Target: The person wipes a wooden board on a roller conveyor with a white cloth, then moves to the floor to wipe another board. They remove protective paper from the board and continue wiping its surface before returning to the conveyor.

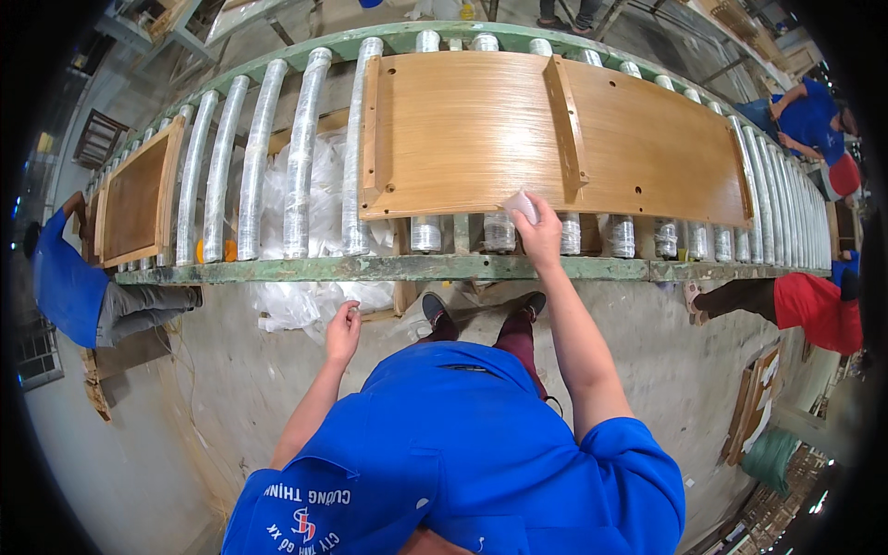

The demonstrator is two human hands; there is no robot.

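A long, varnished wooden panel (472,129) lies flat on the roller conveyor. It has a raised wooden strip (372,129) at its left end, a crosspiece (567,120) past the middle and several dark holes. My right hand (541,231) is closed on a pale pinkish piece of sandpaper (523,205), held against the panel's near edge just left of the crosspiece. Below the conveyor's front rail, my left hand (343,333) hangs away from the panel with its fingers curled together. Whatever may be between those fingertips is too small to name.
Plastic-wrapped rollers (305,153) run between green rails (407,269). White plastic sheeting (324,194) lies beneath. Another framed panel (139,199) sits at the left beside a person in blue (69,287). Other people stand at right, one in a red shirt (819,312).
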